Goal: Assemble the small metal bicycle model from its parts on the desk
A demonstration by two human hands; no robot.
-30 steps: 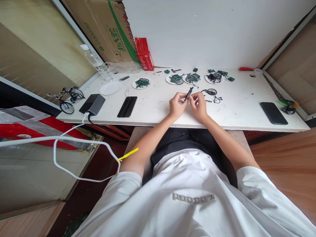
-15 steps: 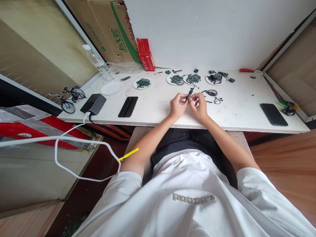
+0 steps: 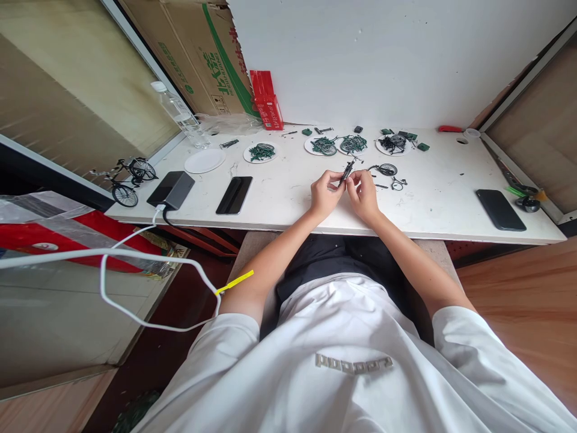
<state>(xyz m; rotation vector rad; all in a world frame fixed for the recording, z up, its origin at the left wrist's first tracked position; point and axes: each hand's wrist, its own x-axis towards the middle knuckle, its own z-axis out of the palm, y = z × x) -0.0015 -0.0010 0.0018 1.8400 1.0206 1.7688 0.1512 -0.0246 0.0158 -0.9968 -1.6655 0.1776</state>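
Both hands meet just above the white table. Between the fingers of my left hand (image 3: pixel 327 193) is a small black model bicycle part (image 3: pixel 347 172), held tilted upward; its exact shape is partly covered. My right hand (image 3: pixel 363 192) is closed with its fingertips pinched against the same part from the other side. Just beyond the right hand lie a loose model bicycle wheel (image 3: pixel 386 169) and a small thin-framed piece (image 3: pixel 398 183). Plates of green and black model parts (image 3: pixel 355 144) stand behind the hands.
A finished-looking model bicycle (image 3: pixel 126 179) stands at the table's left end beside a dark grey box (image 3: pixel 171 190) with a cable. Phones lie left (image 3: pixel 234 195) and right (image 3: pixel 500 209). A plastic bottle (image 3: pixel 180 114), empty plate (image 3: pixel 204 161) and red box (image 3: pixel 266 100) are farther back.
My right hand's fingers have shifted slightly on the held part. Otherwise the hands and the things on the table look the same.
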